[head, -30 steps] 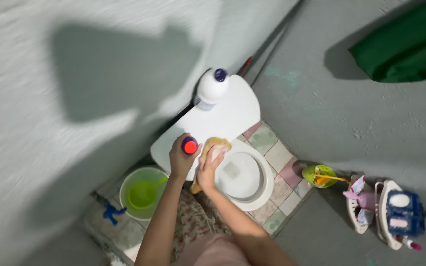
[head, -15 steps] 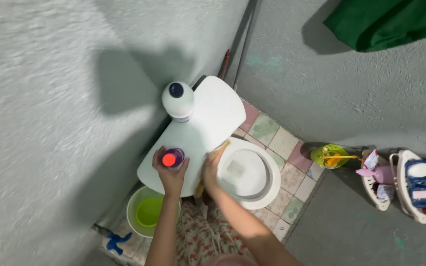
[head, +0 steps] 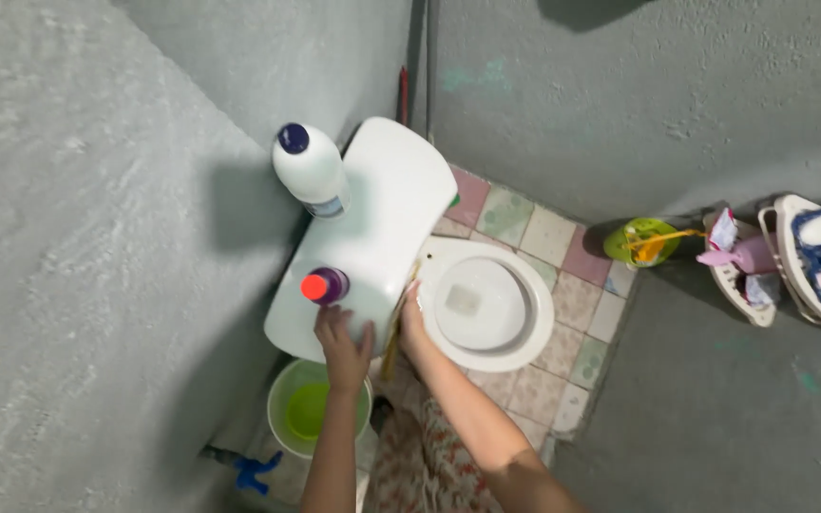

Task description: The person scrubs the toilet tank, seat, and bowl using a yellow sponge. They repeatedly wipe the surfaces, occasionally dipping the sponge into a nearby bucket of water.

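Looking straight down from head height, closest thing is a floral-print fabric (head: 420,456) low in the frame, soft and busy-patterned, between the two forearms. Next to the left arm sits a round lime-green plastic bucket (head: 289,397) with a matching scoop inside, and a small blue tap (head: 257,471) sticks out by the rough grey wall.

Left hand (head: 344,338) is resting on the near end of the smooth white tank lid (head: 382,228), fingers loosely spread and let go of the bottle, just short of the small purple bottle (head: 327,285) with the round orange-red cap. That bottle stands upright on the lid, right beside the fingertips.

Right hand (head: 412,328) is pressed against a yellowish cloth (head: 393,332), which shows only as a thin edge-on strip wedged where the tank meets the glossy oval toilet bowl (head: 529,337). Can't really tell how tightly it's gripping.

Further along the lid stands a bigger white plastic bottle (head: 310,171), rounded shoulders, dark blue cap, tucked against the textured wall.

Floor is small square tiles (head: 548,233) in faded pink, green and cream. Beyond that, against the far wall, there's a green cup (head: 640,239) and a white plastic caddy (head: 814,275) with toiletries.
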